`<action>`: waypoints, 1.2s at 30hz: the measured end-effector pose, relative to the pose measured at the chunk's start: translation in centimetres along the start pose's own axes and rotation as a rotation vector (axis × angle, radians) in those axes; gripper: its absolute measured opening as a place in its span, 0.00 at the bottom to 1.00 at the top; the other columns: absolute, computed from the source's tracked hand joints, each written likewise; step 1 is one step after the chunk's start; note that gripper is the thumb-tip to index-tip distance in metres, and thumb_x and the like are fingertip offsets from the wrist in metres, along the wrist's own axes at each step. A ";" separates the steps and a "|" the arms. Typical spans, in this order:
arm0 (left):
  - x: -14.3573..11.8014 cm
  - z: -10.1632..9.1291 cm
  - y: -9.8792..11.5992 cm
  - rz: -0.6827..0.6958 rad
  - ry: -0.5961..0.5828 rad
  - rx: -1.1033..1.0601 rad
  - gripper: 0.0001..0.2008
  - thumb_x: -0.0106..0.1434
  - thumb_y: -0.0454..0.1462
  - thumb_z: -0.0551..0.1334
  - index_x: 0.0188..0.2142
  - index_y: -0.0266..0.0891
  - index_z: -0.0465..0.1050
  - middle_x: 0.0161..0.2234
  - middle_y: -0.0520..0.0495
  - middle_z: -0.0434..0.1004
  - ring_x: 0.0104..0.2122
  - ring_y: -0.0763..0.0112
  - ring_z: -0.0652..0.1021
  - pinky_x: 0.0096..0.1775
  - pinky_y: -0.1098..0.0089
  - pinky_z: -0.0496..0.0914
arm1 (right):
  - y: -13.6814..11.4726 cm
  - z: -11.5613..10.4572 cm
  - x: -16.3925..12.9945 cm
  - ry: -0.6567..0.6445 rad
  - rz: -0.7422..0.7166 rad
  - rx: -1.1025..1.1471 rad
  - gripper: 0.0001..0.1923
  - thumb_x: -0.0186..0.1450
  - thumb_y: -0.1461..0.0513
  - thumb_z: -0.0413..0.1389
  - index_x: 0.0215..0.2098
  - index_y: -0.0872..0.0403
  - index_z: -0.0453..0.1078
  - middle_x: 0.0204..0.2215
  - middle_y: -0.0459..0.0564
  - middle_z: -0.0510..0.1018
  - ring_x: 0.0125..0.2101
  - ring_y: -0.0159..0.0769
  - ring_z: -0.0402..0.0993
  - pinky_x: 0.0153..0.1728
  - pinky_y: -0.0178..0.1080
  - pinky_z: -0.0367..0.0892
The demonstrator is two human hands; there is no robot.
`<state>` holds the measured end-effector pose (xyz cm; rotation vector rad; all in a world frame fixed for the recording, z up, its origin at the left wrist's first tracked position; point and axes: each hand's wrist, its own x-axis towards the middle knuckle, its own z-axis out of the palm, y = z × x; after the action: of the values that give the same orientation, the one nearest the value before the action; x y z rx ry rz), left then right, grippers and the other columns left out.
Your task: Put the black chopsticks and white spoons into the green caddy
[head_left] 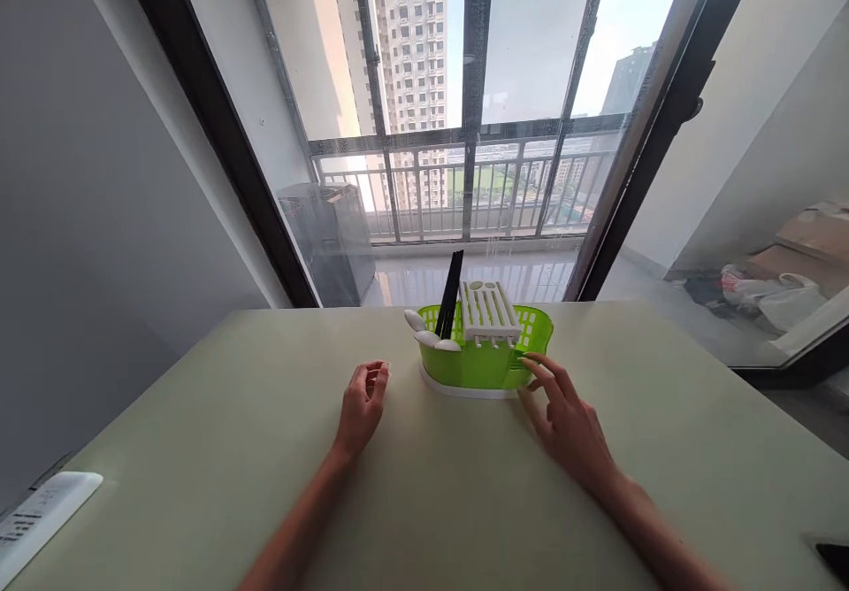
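A bright green plastic basket (475,368) with a white base stands near the table's far edge. Several white spoons (431,340) lean at its left end, bowls upward. Beside them black chopsticks (450,295) rise at a tilt. Across the basket's top lies a white slotted rack (491,310) with small hooks at its front edge. My right hand (570,418) is at the basket's right front, fingers apart, fingertips at the green wall; whether they press on it I cannot tell. Left of the basket, clear of it, my left hand (362,402) rests with curled fingers and thumb close together; nothing shows in it.
The pale green table (424,502) reaches toward a framed glass door with a balcony beyond. A white slotted device (49,516) lies at the left edge. A dark object (834,557) sits at the lower right. Cardboard boxes (813,246) and bags are on the floor at right.
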<state>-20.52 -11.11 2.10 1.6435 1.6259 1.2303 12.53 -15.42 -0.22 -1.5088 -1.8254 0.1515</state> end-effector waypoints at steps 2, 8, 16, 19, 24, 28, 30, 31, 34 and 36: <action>-0.4 -0.2 0.2 0.000 -0.006 -0.002 0.22 0.68 0.54 0.57 0.44 0.38 0.73 0.44 0.40 0.82 0.43 0.60 0.82 0.44 0.63 0.74 | -0.1 0.3 0.1 0.002 -0.001 -0.084 0.22 0.75 0.54 0.45 0.66 0.41 0.57 0.66 0.54 0.64 0.42 0.43 0.79 0.29 0.42 0.73; -0.9 -0.4 0.5 0.019 -0.027 0.027 0.20 0.68 0.52 0.57 0.42 0.39 0.75 0.42 0.43 0.82 0.40 0.61 0.81 0.43 0.63 0.73 | 0.3 0.7 0.3 0.059 0.022 -0.285 0.25 0.75 0.53 0.43 0.69 0.43 0.54 0.66 0.54 0.64 0.57 0.51 0.71 0.24 0.40 0.72; -1.2 -0.4 0.4 0.031 -0.045 0.025 0.19 0.70 0.51 0.56 0.43 0.39 0.75 0.42 0.42 0.81 0.41 0.61 0.80 0.43 0.63 0.72 | 2.6 -0.5 0.7 0.097 0.145 -0.410 0.27 0.75 0.51 0.41 0.70 0.44 0.52 0.67 0.52 0.63 0.54 0.50 0.71 0.23 0.41 0.72; -1.1 -0.3 0.2 0.041 -0.046 0.035 0.19 0.70 0.51 0.56 0.43 0.39 0.76 0.41 0.42 0.81 0.40 0.61 0.80 0.41 0.63 0.72 | 3.9 -1.1 0.8 0.110 0.190 -0.432 0.27 0.75 0.49 0.41 0.70 0.44 0.52 0.68 0.51 0.62 0.54 0.50 0.71 0.28 0.44 0.75; -1.1 -0.3 -0.3 0.050 -0.053 0.045 0.18 0.70 0.50 0.56 0.43 0.39 0.75 0.41 0.43 0.81 0.39 0.61 0.80 0.39 0.64 0.72 | 6.2 -2.2 1.0 0.122 0.277 -0.444 0.30 0.74 0.47 0.40 0.71 0.45 0.52 0.69 0.52 0.61 0.55 0.52 0.71 0.34 0.48 0.76; -1.1 -0.2 -0.3 0.046 -0.054 0.048 0.18 0.70 0.50 0.56 0.43 0.40 0.75 0.41 0.43 0.81 0.39 0.62 0.80 0.38 0.65 0.72 | 7.8 -3.0 1.1 0.135 0.304 -0.426 0.30 0.74 0.46 0.40 0.70 0.47 0.54 0.69 0.54 0.61 0.57 0.55 0.70 0.40 0.52 0.75; -1.2 -0.2 -0.2 0.050 -0.053 0.044 0.18 0.70 0.50 0.56 0.43 0.40 0.75 0.41 0.43 0.81 0.39 0.62 0.80 0.39 0.65 0.72 | 8.5 -3.3 1.1 0.134 0.327 -0.410 0.30 0.74 0.45 0.39 0.70 0.46 0.54 0.70 0.53 0.60 0.58 0.55 0.70 0.41 0.53 0.74; -1.2 -0.2 -0.1 0.052 -0.051 0.043 0.18 0.70 0.50 0.56 0.42 0.40 0.75 0.41 0.43 0.81 0.39 0.62 0.80 0.39 0.65 0.72 | 8.8 -3.4 1.1 0.134 0.343 -0.404 0.30 0.74 0.45 0.39 0.69 0.46 0.54 0.70 0.53 0.59 0.58 0.55 0.70 0.41 0.53 0.74; -1.3 -0.2 0.1 0.055 -0.043 0.038 0.18 0.69 0.51 0.57 0.41 0.40 0.76 0.41 0.43 0.82 0.38 0.62 0.81 0.39 0.64 0.72 | 9.5 -3.7 1.2 0.144 0.368 -0.391 0.30 0.73 0.44 0.39 0.69 0.43 0.54 0.70 0.51 0.59 0.58 0.56 0.70 0.39 0.52 0.73; -1.3 -0.2 0.1 0.055 -0.044 0.037 0.18 0.69 0.51 0.57 0.41 0.41 0.76 0.40 0.44 0.82 0.38 0.62 0.81 0.39 0.64 0.73 | 9.8 -3.9 1.2 0.170 0.339 -0.368 0.30 0.73 0.44 0.40 0.69 0.43 0.54 0.70 0.53 0.60 0.55 0.56 0.72 0.37 0.52 0.73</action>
<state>-20.48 -12.41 1.99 1.7369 1.5955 1.1892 22.68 -12.79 -2.06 -2.0170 -1.5064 -0.1579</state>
